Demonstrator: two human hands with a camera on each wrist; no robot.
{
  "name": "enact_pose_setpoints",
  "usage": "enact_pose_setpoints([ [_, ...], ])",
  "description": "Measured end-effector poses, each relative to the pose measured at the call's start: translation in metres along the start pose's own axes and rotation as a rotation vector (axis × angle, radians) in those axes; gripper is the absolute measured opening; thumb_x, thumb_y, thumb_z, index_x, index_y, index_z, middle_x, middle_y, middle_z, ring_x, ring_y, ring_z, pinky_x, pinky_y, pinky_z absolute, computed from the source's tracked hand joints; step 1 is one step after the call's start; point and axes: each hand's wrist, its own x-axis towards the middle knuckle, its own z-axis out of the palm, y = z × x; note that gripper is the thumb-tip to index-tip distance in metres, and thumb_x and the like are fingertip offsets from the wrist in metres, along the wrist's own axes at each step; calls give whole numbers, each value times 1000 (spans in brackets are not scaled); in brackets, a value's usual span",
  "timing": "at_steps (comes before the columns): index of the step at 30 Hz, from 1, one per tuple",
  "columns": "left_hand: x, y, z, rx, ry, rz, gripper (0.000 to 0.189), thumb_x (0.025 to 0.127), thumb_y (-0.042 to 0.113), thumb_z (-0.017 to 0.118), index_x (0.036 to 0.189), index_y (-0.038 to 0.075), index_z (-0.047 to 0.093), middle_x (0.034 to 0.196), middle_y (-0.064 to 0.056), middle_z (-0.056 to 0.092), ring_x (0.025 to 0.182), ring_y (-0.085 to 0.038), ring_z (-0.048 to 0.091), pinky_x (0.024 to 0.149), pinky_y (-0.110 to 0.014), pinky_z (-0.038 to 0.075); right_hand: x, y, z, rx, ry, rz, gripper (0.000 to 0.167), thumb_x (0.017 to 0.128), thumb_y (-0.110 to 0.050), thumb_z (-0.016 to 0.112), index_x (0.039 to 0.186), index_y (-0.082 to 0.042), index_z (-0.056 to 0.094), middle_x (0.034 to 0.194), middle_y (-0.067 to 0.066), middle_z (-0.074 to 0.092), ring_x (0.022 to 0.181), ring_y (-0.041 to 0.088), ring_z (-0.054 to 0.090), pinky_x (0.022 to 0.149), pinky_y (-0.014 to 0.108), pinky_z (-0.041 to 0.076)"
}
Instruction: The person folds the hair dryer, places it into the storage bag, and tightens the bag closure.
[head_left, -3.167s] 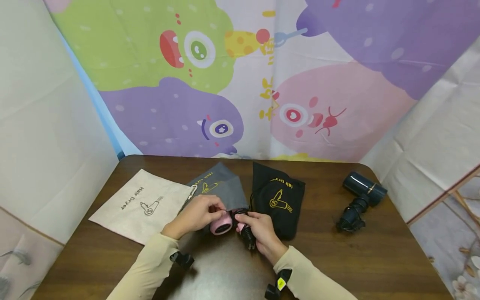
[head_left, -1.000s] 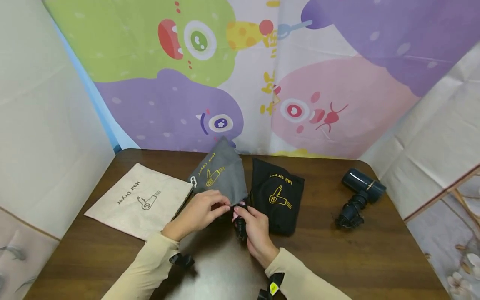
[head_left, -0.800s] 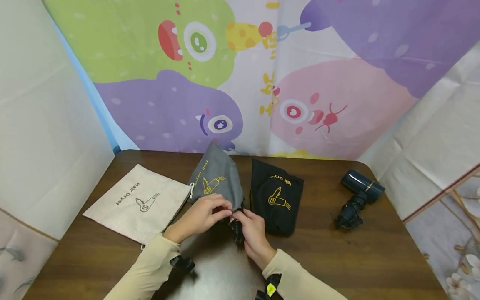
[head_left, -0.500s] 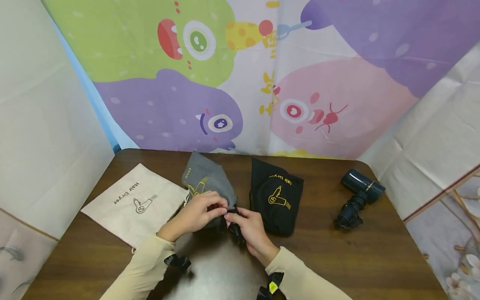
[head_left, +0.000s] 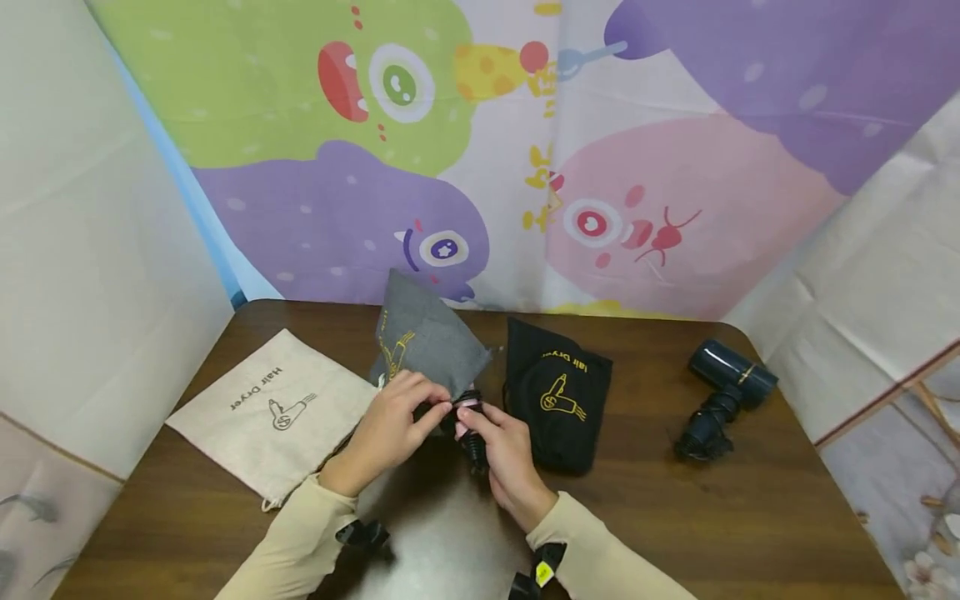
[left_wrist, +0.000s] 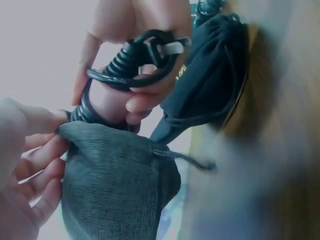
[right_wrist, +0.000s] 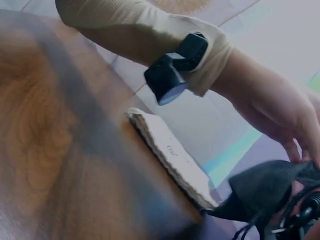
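The pink hair dryer (left_wrist: 107,102) has its handle out of the grey drawstring bag (head_left: 438,337); its head is hidden inside the cloth. Black cord (left_wrist: 122,62) winds round the handle, with the plug prongs showing. My right hand (head_left: 510,454) grips the corded handle from the right. At the bag's mouth my left hand (head_left: 386,429) pinches the cloth edge between thumb and finger. In the left wrist view a drawstring sticks out from the bag's side. Both hands work above the table, the bag's far corner raised.
A cream bag (head_left: 277,408) lies flat at left, close to my left forearm. A filled black bag (head_left: 558,396) lies just right of my right hand. Farther right rests a dark blue hair dryer (head_left: 731,375) with its cord wrapped. A printed cloth hangs behind the table (head_left: 637,533).
The pink hair dryer's round end showed outside the grey bag earlier; the bag now covers it. Over the last second the bag shifted left, then its far corner rose. Both hands kept hold.
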Motion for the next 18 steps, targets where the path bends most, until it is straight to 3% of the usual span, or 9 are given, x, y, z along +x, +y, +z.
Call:
enact_pose_setpoints([
  [2, 2, 2, 2, 9, 22, 20, 6, 85, 13, 74, 88, 13, 68, 87, 3, 65, 87, -15, 57, 75, -31, 48, -2, -2, -4, -51, -30, -21, 33, 85, -16, 72, 110, 5, 69, 68, -6, 65, 68, 7, 60, 65, 20, 48],
  [5, 4, 3, -1, -46, -44, 45, 4, 88, 11, 70, 90, 12, 66, 93, 3, 65, 93, -15, 56, 80, -33, 48, -5, -1, -5, -138, -75, -56, 27, 84, -16, 74, 102, 3, 71, 66, -7, 63, 69, 8, 58, 65, 20, 46],
  [8, 5, 5, -2, -171, -154, 60, 4, 90, 9, 65, 94, 11, 64, 99, 1, 64, 96, -14, 57, 84, -32, 48, -5, 3, -4, -105, -71, -44, 14, 82, -10, 72, 91, 2, 72, 65, -6, 63, 69, 9, 58, 65, 21, 47],
  [10, 5, 7, 0, -205, -171, 67, 5, 91, 8, 65, 95, 11, 63, 101, 0, 64, 98, -14, 58, 86, -32, 48, -5, 4, -4, -26, -47, -24, 11, 83, -6, 68, 90, 2, 72, 67, -6, 65, 70, 9, 60, 66, 21, 49],
  [12, 5, 9, 3, -170, -120, 72, 5, 90, 9, 66, 95, 10, 64, 104, -2, 64, 102, -17, 58, 90, -35, 47, -4, 3, -5, 68, -27, -9, 16, 85, -5, 64, 96, 4, 70, 70, -5, 67, 71, 9, 62, 67, 21, 51],
  [14, 5, 10, 5, -79, -16, 69, 7, 88, 12, 70, 93, 11, 65, 105, -3, 64, 105, -21, 58, 93, -38, 45, -3, -1, -6, 131, -26, -11, 23, 88, -8, 63, 106, 7, 67, 74, -4, 68, 73, 8, 63, 68, 21, 52],
  [18, 6, 11, 5, 43, 182, 63, 11, 82, 11, 75, 89, 11, 66, 101, -5, 67, 105, -26, 58, 87, -43, 44, 0, -13, -6, 149, -80, -14, 37, 91, -13, 64, 120, 10, 61, 74, -4, 68, 71, 7, 64, 68, 21, 52],
])
